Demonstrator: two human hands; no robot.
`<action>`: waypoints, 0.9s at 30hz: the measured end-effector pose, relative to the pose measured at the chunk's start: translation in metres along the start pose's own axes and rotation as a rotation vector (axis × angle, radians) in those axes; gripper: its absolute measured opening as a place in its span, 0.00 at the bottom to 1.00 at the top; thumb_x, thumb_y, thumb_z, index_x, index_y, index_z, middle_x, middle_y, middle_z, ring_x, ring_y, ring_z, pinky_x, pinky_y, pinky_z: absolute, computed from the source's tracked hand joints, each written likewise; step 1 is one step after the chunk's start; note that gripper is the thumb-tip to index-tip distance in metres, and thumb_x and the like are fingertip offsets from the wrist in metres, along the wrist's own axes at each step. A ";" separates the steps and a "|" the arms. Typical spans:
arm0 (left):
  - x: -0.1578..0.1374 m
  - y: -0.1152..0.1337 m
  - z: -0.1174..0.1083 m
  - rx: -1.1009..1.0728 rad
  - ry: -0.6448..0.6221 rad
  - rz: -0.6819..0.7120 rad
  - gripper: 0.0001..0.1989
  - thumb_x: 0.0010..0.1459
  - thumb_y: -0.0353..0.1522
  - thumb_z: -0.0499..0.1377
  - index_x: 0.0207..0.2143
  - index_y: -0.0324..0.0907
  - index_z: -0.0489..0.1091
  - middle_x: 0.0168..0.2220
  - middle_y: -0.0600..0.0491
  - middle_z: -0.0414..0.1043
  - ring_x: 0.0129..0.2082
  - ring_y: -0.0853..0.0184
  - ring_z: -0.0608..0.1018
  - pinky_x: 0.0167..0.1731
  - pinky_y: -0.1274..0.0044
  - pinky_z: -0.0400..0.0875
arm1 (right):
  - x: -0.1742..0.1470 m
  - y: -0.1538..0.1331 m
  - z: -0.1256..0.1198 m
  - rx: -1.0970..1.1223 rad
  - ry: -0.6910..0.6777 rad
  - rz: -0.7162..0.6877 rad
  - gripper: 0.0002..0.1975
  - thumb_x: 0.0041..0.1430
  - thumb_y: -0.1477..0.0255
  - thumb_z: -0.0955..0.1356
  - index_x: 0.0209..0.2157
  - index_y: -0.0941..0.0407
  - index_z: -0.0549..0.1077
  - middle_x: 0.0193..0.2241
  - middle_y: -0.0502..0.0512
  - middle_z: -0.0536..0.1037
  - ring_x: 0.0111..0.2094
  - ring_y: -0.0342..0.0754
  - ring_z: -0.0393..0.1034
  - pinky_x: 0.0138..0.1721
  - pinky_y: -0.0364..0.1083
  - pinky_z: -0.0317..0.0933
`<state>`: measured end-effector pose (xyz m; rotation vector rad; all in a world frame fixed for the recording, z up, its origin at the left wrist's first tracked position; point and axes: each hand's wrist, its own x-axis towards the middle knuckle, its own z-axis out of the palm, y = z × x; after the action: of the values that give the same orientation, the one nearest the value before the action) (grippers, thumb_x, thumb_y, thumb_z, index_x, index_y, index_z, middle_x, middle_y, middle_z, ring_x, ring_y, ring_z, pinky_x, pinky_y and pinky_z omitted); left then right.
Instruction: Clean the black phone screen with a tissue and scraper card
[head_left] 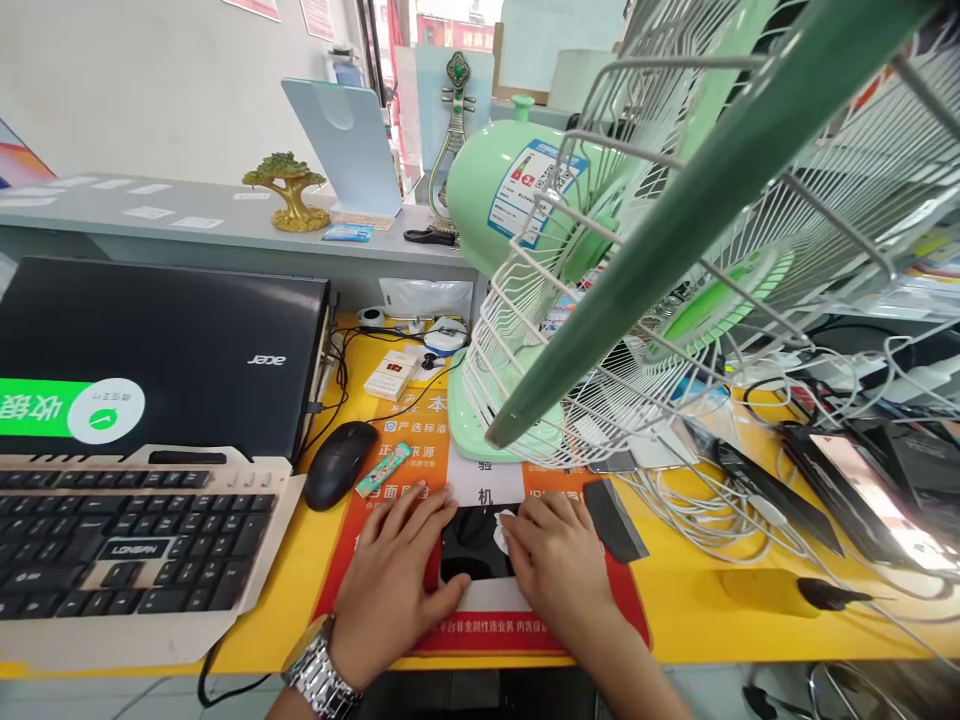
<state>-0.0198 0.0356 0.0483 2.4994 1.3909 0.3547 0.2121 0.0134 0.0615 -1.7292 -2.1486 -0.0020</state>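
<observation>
A black glossy phone (471,530) lies flat on the red and orange printed mat (480,630), its surface reflecting the fan above. My left hand (397,570), with a metal watch on the wrist, rests at the phone's left edge. Its fingers are stretched out and the thumb touches the lower left corner. My right hand (559,555) lies over the phone's right part, fingers bent. Beneath its fingertips a small crumpled white wipe (499,537) presses on the glass. The right end of the phone is hidden by this hand.
A green fan (495,190) with a wire guard looms over the mat. To the left are a mouse (341,465), keyboard (127,550) and black laptop (157,340). A green packet (384,470), dark strip (616,520), cables (697,520) and yellow-handled tool (772,592) lie around.
</observation>
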 end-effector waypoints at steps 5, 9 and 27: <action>0.001 0.001 -0.001 -0.013 0.012 0.003 0.30 0.58 0.42 0.62 0.62 0.49 0.64 0.66 0.55 0.63 0.66 0.49 0.62 0.63 0.54 0.57 | 0.000 0.002 0.000 -0.043 0.017 -0.014 0.05 0.61 0.75 0.69 0.35 0.52 0.78 0.32 0.53 0.76 0.38 0.51 0.62 0.41 0.50 0.49; 0.000 0.000 -0.002 -0.018 0.002 -0.006 0.29 0.58 0.42 0.62 0.61 0.49 0.64 0.66 0.55 0.63 0.66 0.49 0.62 0.63 0.53 0.56 | 0.000 0.001 -0.001 -0.039 -0.010 -0.044 0.06 0.61 0.75 0.69 0.36 0.51 0.78 0.31 0.52 0.75 0.37 0.50 0.62 0.40 0.50 0.48; 0.000 -0.001 0.000 -0.003 0.010 0.003 0.29 0.58 0.42 0.61 0.61 0.49 0.64 0.66 0.56 0.62 0.66 0.50 0.62 0.63 0.54 0.56 | 0.000 0.005 -0.002 -0.072 0.012 -0.082 0.05 0.60 0.77 0.69 0.34 0.53 0.78 0.30 0.51 0.76 0.37 0.50 0.62 0.38 0.50 0.48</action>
<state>-0.0202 0.0358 0.0477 2.5014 1.3894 0.3706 0.2178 0.0143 0.0622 -1.6742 -2.2344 -0.1119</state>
